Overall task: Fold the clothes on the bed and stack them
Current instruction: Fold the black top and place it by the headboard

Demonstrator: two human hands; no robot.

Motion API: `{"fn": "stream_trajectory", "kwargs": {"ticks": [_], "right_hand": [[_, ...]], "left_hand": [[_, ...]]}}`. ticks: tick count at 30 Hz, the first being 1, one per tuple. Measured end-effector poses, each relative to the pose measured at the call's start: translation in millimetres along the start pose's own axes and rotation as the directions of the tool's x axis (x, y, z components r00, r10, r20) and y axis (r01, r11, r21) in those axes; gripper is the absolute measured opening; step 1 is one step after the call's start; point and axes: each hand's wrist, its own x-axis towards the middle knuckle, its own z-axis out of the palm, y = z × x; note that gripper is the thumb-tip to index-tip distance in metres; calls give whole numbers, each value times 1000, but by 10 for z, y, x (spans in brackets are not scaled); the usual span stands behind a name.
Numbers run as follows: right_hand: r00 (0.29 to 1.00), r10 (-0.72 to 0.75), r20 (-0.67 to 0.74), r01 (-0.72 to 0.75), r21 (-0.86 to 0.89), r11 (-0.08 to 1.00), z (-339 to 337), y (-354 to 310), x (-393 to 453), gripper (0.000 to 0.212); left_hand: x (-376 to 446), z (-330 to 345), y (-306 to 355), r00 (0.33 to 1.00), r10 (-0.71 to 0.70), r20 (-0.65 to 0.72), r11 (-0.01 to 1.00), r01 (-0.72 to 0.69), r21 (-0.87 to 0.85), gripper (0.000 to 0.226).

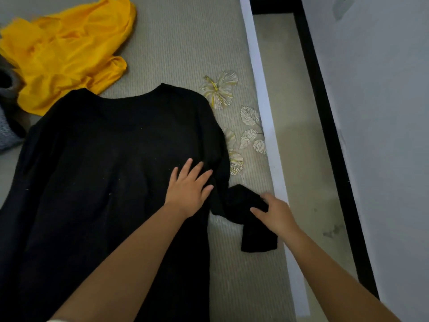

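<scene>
One black sweater (97,182) centre, one yellow garment (67,49) at 11 o'clock. Left hand (189,190) flat, fingers spread, pressing sweater. Right hand (275,213) gripping sleeve (253,238), 4 o'clock.

Bare bed (185,43) lies open beyond the black sweater (104,170). A crumpled yellow garment (65,52) fills the far left corner.

One black sweater (104,170) lies spread on the bed (185,43). One crumpled yellow garment (67,49) lies beyond the sweater's collar. Grey clothing (7,126), number unclear, sits left of the sweater. Two hands touch the sweater: left hand (188,189), right hand (276,214).
</scene>
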Motion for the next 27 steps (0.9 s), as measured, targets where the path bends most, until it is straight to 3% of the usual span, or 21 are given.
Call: {"fn": "stream_trajectory", "kwargs": {"ticks": [1,3,5,7,8,10,13,16,19,23,25,27], "right_hand": [[998,-45,-44,46,35,998,-36,-20,9,34],[960,-86,-268,125,132,983,-186,-103,54,23],[857,-63,-512,219,250,943,-409,-246,125,18],[766,-47,-642,316,312,896,-581,-345,193,18],[760,-47,-649,319,309,896,-624,-356,213,20],[814,-35,-580,232,269,935,-608,-269,230,24],[925,83,-371,16,255,967,-449,41,244,33],[955,113,-276,-17,328,945,-419,100,250,39],[910,119,-398,76,440,895,-621,-152,272,32],[781,100,-617,300,511,805,-846,-840,190,24],[714,-3,-700,427,432,794,-748,-1301,94,28],[632,-227,-741,573,249,781,-492,-1774,-40,30]], "left_hand": [[-16,1,-19,999,-25,26,1000,25,16,50],[-45,-4,-36,997,-60,56,997,57,56,51],[-55,-6,-15,996,-87,25,995,86,42,51],[-42,-34,52,995,-63,-73,998,61,-35,49],[-34,-48,90,993,-36,-115,998,29,-64,48],[-8,-55,157,994,17,-111,998,-23,-58,49],[72,5,220,998,32,62,999,-31,-9,54],[123,-20,206,994,40,103,997,-33,-69,59],[66,-161,65,998,-31,-63,988,21,-156,64],[-206,-382,-374,934,-279,-223,943,223,-246,60],[-428,-461,-666,890,-386,-244,909,320,-268,59],[-690,-524,-966,850,-456,-264,878,381,-289,58]]}}
